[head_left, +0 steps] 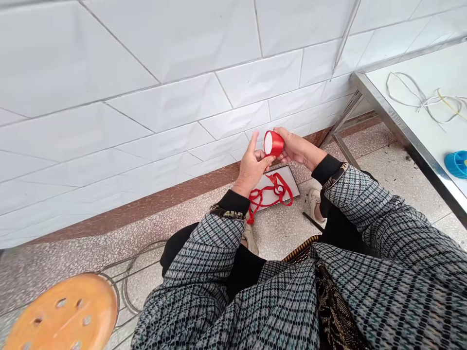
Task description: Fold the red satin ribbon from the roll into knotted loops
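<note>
It looks like a plain workroom or small workshop. The wall (pixel 164 102) is covered in large white tiles, and the floor (pixel 284 233) is speckled stone. A steel-edged table (pixel 397 114) carries loose wires (pixel 419 99), and an orange plastic stool (pixel 62 316) stands on the floor.

Red ribbon roll (pixel 274 143), white end facing left, raised mid-scene; loose ribbon tail (pixel 270 195) tangled just below, nearer.

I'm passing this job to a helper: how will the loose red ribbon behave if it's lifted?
Probably floppy: the ribbon lies in slack loops over the flat board on the floor. Likely light, since it trails down from the spool held between the left hand and right hand. It may tangle.
</note>
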A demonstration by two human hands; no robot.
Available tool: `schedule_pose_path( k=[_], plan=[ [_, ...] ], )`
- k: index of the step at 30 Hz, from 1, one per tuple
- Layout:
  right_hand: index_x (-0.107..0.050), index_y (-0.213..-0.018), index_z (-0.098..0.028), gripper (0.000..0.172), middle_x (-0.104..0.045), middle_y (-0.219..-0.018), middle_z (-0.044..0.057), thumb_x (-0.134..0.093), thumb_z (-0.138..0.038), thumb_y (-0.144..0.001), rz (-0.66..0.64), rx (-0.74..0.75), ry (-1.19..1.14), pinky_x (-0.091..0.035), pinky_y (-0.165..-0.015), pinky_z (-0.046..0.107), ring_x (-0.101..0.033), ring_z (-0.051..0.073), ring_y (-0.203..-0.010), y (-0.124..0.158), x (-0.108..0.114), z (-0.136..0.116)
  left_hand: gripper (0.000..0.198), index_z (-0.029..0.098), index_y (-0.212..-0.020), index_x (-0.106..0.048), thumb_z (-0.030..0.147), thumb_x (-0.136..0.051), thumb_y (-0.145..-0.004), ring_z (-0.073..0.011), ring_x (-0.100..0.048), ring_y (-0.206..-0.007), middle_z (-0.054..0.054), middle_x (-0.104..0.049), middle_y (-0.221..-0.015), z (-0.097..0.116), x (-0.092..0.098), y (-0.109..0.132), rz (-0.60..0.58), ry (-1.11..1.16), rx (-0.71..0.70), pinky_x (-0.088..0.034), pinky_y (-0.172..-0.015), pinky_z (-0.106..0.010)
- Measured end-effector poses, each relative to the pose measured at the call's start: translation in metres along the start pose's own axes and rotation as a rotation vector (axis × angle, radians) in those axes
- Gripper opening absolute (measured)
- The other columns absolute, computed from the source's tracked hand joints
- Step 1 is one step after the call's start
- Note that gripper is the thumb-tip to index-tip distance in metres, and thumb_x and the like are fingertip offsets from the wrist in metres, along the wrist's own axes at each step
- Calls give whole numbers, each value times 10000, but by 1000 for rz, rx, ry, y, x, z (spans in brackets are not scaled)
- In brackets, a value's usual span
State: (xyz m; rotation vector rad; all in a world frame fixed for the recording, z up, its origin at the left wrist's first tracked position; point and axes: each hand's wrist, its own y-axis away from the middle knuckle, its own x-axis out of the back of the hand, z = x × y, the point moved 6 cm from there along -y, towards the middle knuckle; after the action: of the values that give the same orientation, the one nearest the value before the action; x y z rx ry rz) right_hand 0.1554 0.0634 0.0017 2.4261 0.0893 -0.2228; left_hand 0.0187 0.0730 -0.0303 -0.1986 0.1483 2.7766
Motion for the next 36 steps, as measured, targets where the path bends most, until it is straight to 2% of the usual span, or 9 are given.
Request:
schedule_pose_path(
  k=[4,8,13,17,20,24,28,30,36],
  plan=[
    [-556,-714,-200,650,-526,-472,4,-307,-579,-1180,-76,-24,62,-376,-351,163,-408,83,-364,4,-3,0,926,228,-1614,-553,110,-887,-759,-95,-518,-401,82,-628,-589,1,-3,0,-150,6,43,-417,-418,-228],
    [-550,-699,-211,673,-476,-445,6,-296,-615,-1174,-80,-38,136,-355,-341,172,-374,97,-375,4,0,1,965,198,-1606,-528,145,-918,-724,-97,-497,-364,91,-619,-566,-1,-2,1,-154,0,61,-366,-384,-221],
    [-709,-877,-184,663,-745,-753,100,-510,-786,-1072,-83,92,157,-562,-483,234,-657,163,-585,8,3,-5,835,237,-1491,-589,338,-966,-753,-102,-521,-384,88,-629,-578,-4,0,2,-131,136,71,-414,-419,-241],
    [-742,-1091,-215,322,-799,-1059,72,-703,-534,-1072,-120,364,143,-646,-651,225,-758,184,-906,15,1,-17,761,252,-1350,-634,502,-997,-729,-102,-506,-397,111,-576,-528,-3,-2,4,-151,208,94,-427,-448,-245],
    [-719,-1057,-201,114,-760,-951,24,-756,-309,-1049,-112,423,169,-624,-644,190,-718,140,-840,13,-2,-17,755,253,-1292,-639,562,-1005,-709,-101,-501,-407,113,-572,-530,-2,-4,5,-143,219,101,-415,-453,-244],
    [-687,-934,-172,153,-703,-834,-2,-685,-223,-1078,-30,422,108,-622,-667,200,-682,116,-761,12,-4,-19,727,248,-1276,-629,552,-995,-726,-96,-486,-411,115,-568,-536,-1,-8,7,-70,231,121,-408,-461,-244],
    [-673,-903,-164,239,-649,-758,-20,-643,-274,-1114,126,416,19,-587,-627,194,-642,109,-699,11,5,-25,504,231,-1081,-646,465,-956,-760,-61,-377,-384,128,-513,-512,0,-9,11,93,226,113,-313,-416,-214],
    [-661,-880,-162,269,-637,-739,-21,-648,-293,-1115,162,385,-11,-587,-629,200,-631,108,-679,7,10,-24,387,209,-919,-644,443,-917,-774,-44,-332,-379,121,-485,-492,0,-12,14,106,184,96,-272,-403,-200],
    [-616,-841,-178,376,-666,-682,3,-593,-384,-1154,111,244,-118,-582,-617,205,-640,113,-593,-3,11,-11,256,196,-758,-645,372,-817,-827,-48,-389,-406,87,-494,-480,0,-13,14,98,-41,53,-293,-430,-180]
  ],
)
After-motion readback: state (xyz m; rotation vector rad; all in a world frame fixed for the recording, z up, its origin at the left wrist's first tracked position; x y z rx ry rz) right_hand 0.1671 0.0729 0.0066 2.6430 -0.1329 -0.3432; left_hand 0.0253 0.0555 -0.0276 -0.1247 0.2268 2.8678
